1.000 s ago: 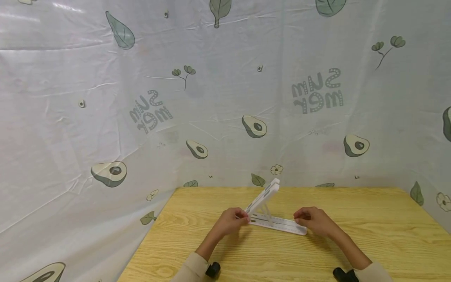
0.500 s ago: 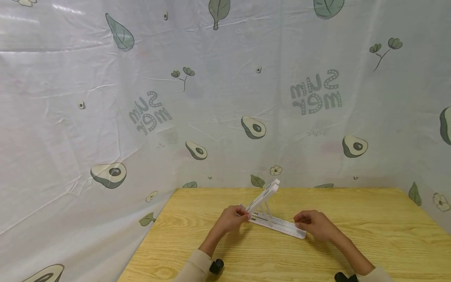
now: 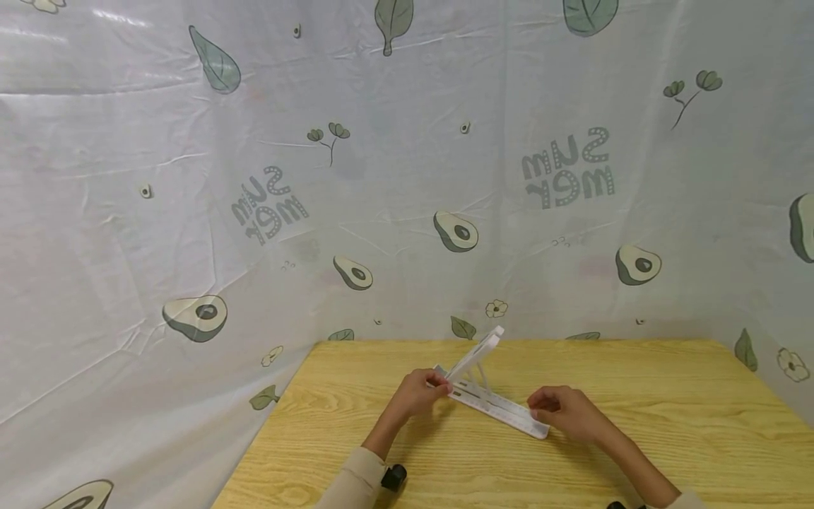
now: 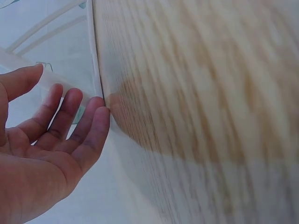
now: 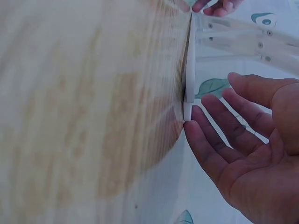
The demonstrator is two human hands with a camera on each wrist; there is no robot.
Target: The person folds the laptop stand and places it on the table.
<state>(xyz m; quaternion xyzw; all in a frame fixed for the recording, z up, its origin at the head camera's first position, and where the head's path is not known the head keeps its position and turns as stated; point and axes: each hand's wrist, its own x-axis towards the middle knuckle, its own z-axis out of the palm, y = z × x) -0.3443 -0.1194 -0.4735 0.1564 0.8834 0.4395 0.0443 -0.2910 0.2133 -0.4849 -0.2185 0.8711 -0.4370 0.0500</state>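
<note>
A white folding stand [image 3: 502,408], which looks like a laptop stand, rests on the wooden table. Its flat slotted base slants down to the right, and its upper panel [image 3: 475,353] is propped up on thin struts. My left hand [image 3: 416,392] is at the stand's left end, fingertips touching its edge. In the left wrist view, the left thumb stands apart from loosely bent fingers [image 4: 96,123]. My right hand [image 3: 566,410] is at the base's right end. The right wrist view shows its fingertips against that end, thumb held away.
The wooden table [image 3: 636,452] extends around the stand on all sides. Behind it and to the left hangs a pale sheet [image 3: 394,177] printed with avocados and leaves. A black wrist camera [image 3: 394,478] is on the left sleeve.
The stand has turned on the table, its right end swinging toward me and its left end slightly away. My right hand has shifted nearer with it, my left hand slightly farther.
</note>
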